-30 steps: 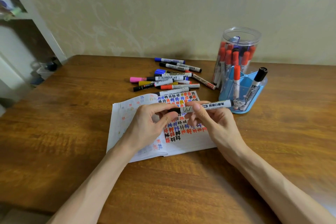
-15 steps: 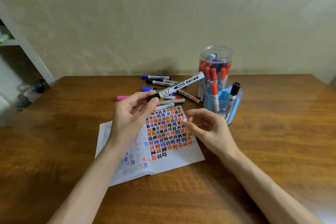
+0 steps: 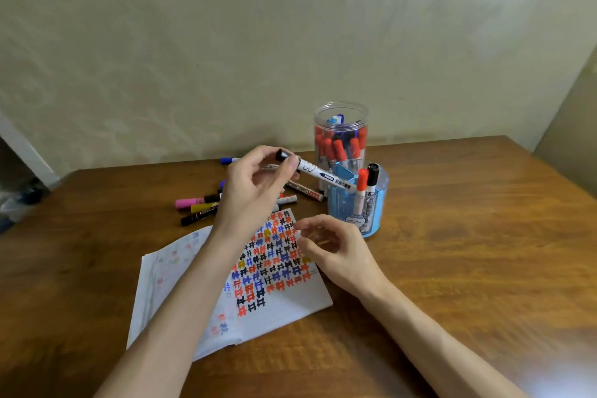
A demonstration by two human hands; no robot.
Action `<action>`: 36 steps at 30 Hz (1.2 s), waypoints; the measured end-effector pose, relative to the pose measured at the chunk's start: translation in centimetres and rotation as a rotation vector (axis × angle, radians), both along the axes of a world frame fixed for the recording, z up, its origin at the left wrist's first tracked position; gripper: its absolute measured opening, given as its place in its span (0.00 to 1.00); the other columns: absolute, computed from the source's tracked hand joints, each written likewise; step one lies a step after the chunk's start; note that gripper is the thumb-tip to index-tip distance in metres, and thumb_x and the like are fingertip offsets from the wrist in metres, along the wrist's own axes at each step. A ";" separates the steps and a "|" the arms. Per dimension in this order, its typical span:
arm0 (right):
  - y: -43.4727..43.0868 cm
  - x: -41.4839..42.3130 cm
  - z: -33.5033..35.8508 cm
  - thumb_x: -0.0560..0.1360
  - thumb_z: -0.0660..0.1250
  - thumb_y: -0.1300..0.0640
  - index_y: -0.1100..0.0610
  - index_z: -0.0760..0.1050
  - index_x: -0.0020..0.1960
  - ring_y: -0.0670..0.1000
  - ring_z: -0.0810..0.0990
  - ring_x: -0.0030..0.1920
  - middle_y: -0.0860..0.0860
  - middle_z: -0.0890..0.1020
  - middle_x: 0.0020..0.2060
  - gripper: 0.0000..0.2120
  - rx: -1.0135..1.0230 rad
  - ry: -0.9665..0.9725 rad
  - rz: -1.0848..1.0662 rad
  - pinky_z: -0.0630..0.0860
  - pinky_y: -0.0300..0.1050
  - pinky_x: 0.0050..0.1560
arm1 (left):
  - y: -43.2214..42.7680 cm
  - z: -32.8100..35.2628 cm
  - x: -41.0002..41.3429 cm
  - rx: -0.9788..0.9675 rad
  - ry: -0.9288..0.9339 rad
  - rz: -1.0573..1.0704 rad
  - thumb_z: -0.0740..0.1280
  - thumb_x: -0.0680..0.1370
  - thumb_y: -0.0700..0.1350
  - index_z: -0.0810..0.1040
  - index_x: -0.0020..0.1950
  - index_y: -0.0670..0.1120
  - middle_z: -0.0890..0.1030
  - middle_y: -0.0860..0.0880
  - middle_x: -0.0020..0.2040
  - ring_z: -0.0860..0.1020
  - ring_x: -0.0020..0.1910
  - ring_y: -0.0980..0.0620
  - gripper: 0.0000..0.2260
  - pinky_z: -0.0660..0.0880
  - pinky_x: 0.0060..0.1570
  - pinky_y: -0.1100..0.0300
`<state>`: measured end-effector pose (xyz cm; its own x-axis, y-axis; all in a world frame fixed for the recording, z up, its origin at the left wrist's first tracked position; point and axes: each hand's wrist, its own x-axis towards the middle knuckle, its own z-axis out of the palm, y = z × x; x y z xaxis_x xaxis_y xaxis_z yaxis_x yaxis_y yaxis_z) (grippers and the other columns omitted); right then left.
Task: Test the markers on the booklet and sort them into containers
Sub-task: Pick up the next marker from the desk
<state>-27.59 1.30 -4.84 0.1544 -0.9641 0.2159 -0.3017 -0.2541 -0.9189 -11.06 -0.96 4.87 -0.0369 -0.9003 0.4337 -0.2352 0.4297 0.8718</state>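
Left hand: your left hand (image 3: 255, 184) is raised above the desk (image 3: 468, 236), thumb and fingers pinching the marker (image 3: 318, 173) near its black-capped end.
Marker: white barrel, slanting down to your right, far end at the rim of the holder (image 3: 374, 203).
Right hand: your right hand (image 3: 336, 252) sits by the booklet's right edge, fingers loosely curled (nothing in them).
Booklet: the booklet (image 3: 284, 310) lies open on the desk, its page filled with red, blue, black and yellow marks.
Holder: blue, with a red-capped and a black-capped marker upright inside.
Jar: the clear jar (image 3: 340, 113) stands just behind the holder, packed with red- and blue-capped markers.
Loose markers: the loose markers (image 3: 200, 207) lie behind the booklet, partly hidden by your left hand.
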 end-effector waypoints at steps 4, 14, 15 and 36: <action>-0.1 0.0 -0.1 0.79 0.73 0.53 0.48 0.83 0.60 0.45 0.86 0.50 0.44 0.86 0.50 0.10 0.012 0.006 -0.006 0.85 0.48 0.55 | -0.6 -0.1 -1.4 0.010 -0.009 -0.056 0.71 0.81 0.46 0.83 0.55 0.45 0.87 0.51 0.48 0.85 0.49 0.57 0.06 0.77 0.47 0.65; 0.1 0.3 0.0 0.80 0.72 0.54 0.48 0.83 0.61 0.42 0.84 0.51 0.41 0.85 0.50 0.10 0.030 0.025 -0.001 0.84 0.43 0.55 | -2.0 0.0 -1.6 -0.108 0.114 0.089 0.65 0.85 0.48 0.80 0.65 0.46 0.85 0.50 0.56 0.82 0.55 0.55 0.11 0.79 0.54 0.59; 0.1 0.3 0.0 0.80 0.72 0.54 0.48 0.83 0.61 0.42 0.84 0.51 0.41 0.85 0.50 0.10 0.031 0.029 -0.003 0.84 0.43 0.55 | -2.1 -0.1 -1.6 -0.112 0.120 0.102 0.65 0.85 0.48 0.79 0.65 0.46 0.85 0.50 0.57 0.82 0.55 0.55 0.12 0.79 0.55 0.59; 0.0 0.3 -0.2 0.80 0.72 0.54 0.48 0.83 0.57 0.45 0.86 0.48 0.43 0.86 0.49 0.07 0.007 0.018 -0.009 0.85 0.48 0.53 | -2.4 -2.1 -3.3 0.019 -0.128 -0.171 0.73 0.79 0.45 0.80 0.67 0.49 0.86 0.54 0.57 0.82 0.59 0.57 0.16 0.79 0.53 0.62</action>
<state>-27.25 1.29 -5.06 0.1495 -0.9669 0.2068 -0.3202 -0.2452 -0.9151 -14.32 -3.32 2.82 -0.2439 -0.8841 0.3986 -0.2698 0.4567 0.8477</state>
